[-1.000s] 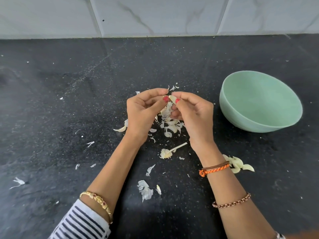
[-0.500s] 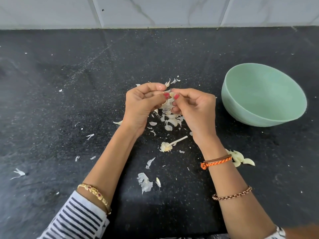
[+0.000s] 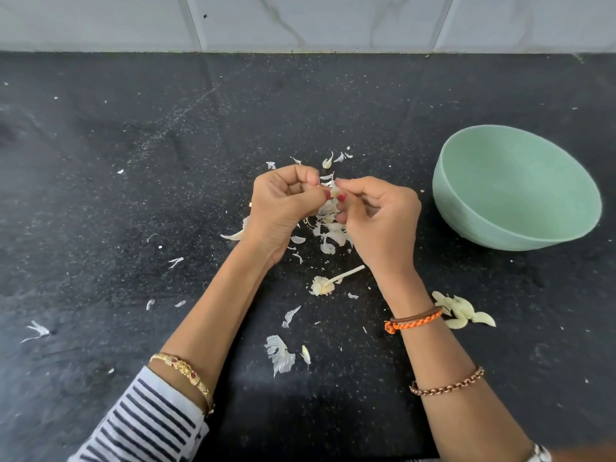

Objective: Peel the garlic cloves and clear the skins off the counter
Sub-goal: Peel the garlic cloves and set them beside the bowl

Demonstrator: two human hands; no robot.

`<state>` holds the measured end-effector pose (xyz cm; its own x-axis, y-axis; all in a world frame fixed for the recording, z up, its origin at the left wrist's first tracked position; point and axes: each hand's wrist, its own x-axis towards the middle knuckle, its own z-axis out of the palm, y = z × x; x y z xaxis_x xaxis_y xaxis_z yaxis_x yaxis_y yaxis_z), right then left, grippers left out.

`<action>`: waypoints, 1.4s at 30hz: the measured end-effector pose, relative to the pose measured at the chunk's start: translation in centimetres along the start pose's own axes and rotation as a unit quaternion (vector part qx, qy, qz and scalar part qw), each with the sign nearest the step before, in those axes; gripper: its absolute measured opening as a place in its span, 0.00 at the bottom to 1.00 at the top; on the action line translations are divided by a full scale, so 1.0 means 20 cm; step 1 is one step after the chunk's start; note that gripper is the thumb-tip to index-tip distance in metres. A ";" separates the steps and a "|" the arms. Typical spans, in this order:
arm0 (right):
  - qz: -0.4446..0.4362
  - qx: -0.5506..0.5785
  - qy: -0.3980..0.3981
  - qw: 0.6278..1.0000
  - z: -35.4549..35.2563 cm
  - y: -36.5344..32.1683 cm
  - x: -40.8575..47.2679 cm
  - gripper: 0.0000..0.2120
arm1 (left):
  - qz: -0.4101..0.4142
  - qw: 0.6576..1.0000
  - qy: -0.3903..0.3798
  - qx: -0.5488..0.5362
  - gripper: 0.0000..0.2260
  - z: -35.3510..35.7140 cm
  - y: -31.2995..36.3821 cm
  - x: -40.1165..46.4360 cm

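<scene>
Single head-worn view: the wide-angle camera is looking forward and steeply down from the person's head, close over the dark tabletop (image 3: 100,195). It is facing the tiled wall (image 3: 300,21), which is bounding the frame's top edge.

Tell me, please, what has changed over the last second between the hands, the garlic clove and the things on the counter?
Very little. Both the left hand and right hand still pinch the garlic clove at their fingertips above the heap of skins, working at it; nothing was let go. The green bowl, garlic stem and pile of cloves lie as before.
</scene>
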<state>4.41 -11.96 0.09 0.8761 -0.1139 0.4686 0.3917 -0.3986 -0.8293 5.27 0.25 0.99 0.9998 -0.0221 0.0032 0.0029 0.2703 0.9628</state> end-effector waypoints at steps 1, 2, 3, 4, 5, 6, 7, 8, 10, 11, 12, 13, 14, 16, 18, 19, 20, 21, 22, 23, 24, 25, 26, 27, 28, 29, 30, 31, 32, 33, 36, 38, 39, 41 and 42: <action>-0.008 -0.008 0.003 1.000 0.00 0.00 0.00 0.09 | -0.002 1.000 0.009 -0.005 0.12 0.01 0.00 0.00; -0.012 -0.013 0.006 1.000 0.00 0.00 0.00 0.09 | -0.002 1.000 0.019 -0.008 0.12 0.01 0.00 0.00; -0.014 -0.015 0.009 1.000 0.01 0.00 0.00 0.09 | -0.001 1.000 0.029 -0.011 0.12 0.02 0.00 -0.01; -0.014 -0.015 0.012 1.000 0.01 -0.01 -0.01 0.09 | 0.001 0.999 0.039 -0.014 0.11 0.03 0.00 -0.01; -0.013 -0.015 0.014 1.000 0.01 0.00 -0.01 0.09 | 0.001 0.999 0.046 -0.018 0.11 0.03 0.00 -0.01; -0.014 -0.014 0.017 1.000 0.01 0.00 -0.01 0.09 | 0.002 0.998 0.051 -0.021 0.10 0.04 0.00 -0.01; -0.015 -0.014 0.020 1.000 0.02 0.00 -0.01 0.09 | 0.002 0.998 0.056 -0.024 0.10 0.05 0.00 -0.01; -0.018 -0.013 0.023 0.999 0.02 0.00 -0.01 0.09 | 0.001 0.998 0.062 -0.026 0.10 0.05 0.00 -0.01; -0.023 -0.008 0.032 0.999 0.03 0.00 -0.02 0.09 | -0.006 0.997 0.074 -0.032 0.10 0.06 0.00 -0.02; -0.024 -0.006 0.036 0.999 0.03 0.00 -0.02 0.08 | -0.010 0.996 0.077 -0.037 0.10 0.06 0.00 -0.02; -0.026 -0.005 0.037 0.999 0.04 0.00 -0.02 0.08 | -0.015 0.996 0.080 -0.043 0.10 0.06 0.00 -0.02; -0.027 -0.006 0.038 0.999 0.04 0.00 -0.02 0.08 | -0.020 0.995 0.081 -0.048 0.10 0.07 0.00 -0.02; -0.026 -0.004 0.036 0.999 0.04 0.00 -0.02 0.08 | -0.023 0.995 0.081 -0.052 0.10 0.07 0.00 -0.02; -0.013 0.009 0.028 0.999 0.03 0.00 -0.02 0.08 | -0.032 0.994 0.084 -0.063 0.11 0.08 0.00 -0.02; 0.012 0.032 0.016 0.999 0.02 0.00 -0.01 0.09 | -0.042 0.993 0.089 -0.070 0.12 0.07 0.00 -0.02; 0.028 0.047 0.007 0.998 0.02 -0.01 -0.01 0.09 | -0.045 0.993 0.088 -0.070 0.13 0.07 0.01 -0.02; 0.047 0.066 -0.004 0.997 0.01 -0.02 -0.01 0.09 | -0.048 0.993 0.087 -0.067 0.14 0.07 0.01 -0.02; 0.069 0.087 -0.015 0.994 0.01 -0.03 -0.01 0.09 | -0.050 0.993 0.085 -0.063 0.14 0.07 0.00 -0.02; 0.089 0.106 -0.027 0.990 0.01 -0.04 -0.01 0.09 | -0.055 0.993 0.083 -0.060 0.14 0.07 0.00 -0.02; 0.104 0.124 -0.033 0.986 0.01 -0.05 -0.01 0.08 | -0.059 0.993 0.079 -0.060 0.14 0.06 -0.01 -0.02; 0.117 0.142 -0.034 0.982 0.01 -0.06 0.00 0.08 | -0.061 0.993 0.072 -0.067 0.14 0.06 -0.01 -0.01; 0.130 0.162 -0.034 0.978 0.01 -0.07 0.00 0.09 | -0.063 0.993 0.063 -0.082 0.13 0.06 -0.01 -0.01; 0.143 0.182 -0.033 0.972 0.00 -0.07 0.00 0.10 | -0.064 0.992 0.055 -0.098 0.11 0.06 -0.01 0.00; 0.154 0.198 -0.034 0.967 0.00 -0.08 0.01 0.10 | -0.060 0.991 0.047 -0.105 0.11 0.05 -0.01 0.00; 0.166 0.210 -0.035 0.963 0.00 -0.09 0.01 0.10 | -0.053 0.993 0.042 -0.099 0.11 0.04 -0.01 0.00; 0.180 0.217 -0.034 0.959 0.00 -0.10 0.01 0.10 | -0.045 0.995 0.038 -0.085 0.11 0.03 0.00 0.00; 0.195 0.224 -0.033 0.954 0.00 -0.10 0.01 0.09 | -0.034 0.997 0.039 -0.064 0.11 0.03 0.00 0.00; 0.210 0.232 -0.033 0.949 0.00 -0.10 0.01 0.08 | -0.025 0.998 0.045 -0.042 0.12 0.03 0.00 0.00; 0.225 0.242 -0.031 0.943 0.00 -0.11 0.01 0.08 | -0.021 0.998 0.053 -0.018 0.12 0.03 0.00 -0.01; 0.239 0.251 -0.030 0.937 0.00 -0.11 0.01 0.08 | -0.023 0.998 0.060 -0.002 0.12 0.03 0.01 -0.01; 0.262 0.260 -0.025 0.929 -0.02 -0.12 0.02 0.07 | 0.021 0.998 0.051 0.041 0.13 0.04 0.01 -0.02; 0.263 0.258 -0.026 0.929 -0.02 -0.12 0.02 0.05 | 0.076 0.995 0.018 0.060 0.08 0.04 0.01 -0.03; 0.262 0.255 -0.025 0.930 -0.02 -0.12 0.02 0.04 | 0.094 0.994 0.007 0.062 0.05 0.04 0.00 -0.03; 0.259 0.247 -0.028 0.933 -0.02 -0.12 0.02 0.05 | 0.114 0.990 0.012 0.081 0.04 0.03 -0.01 -0.02; 0.258 0.243 -0.032 0.935 -0.02 -0.12 0.02 0.05 | 0.120 0.988 0.021 0.098 0.05 0.02 -0.02 -0.02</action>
<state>3.67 -11.47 2.30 0.9926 -0.1156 -0.0377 -0.0194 0.1556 -0.9876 4.92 -0.27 0.67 0.9712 0.0603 0.2303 -0.2343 0.0704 0.9696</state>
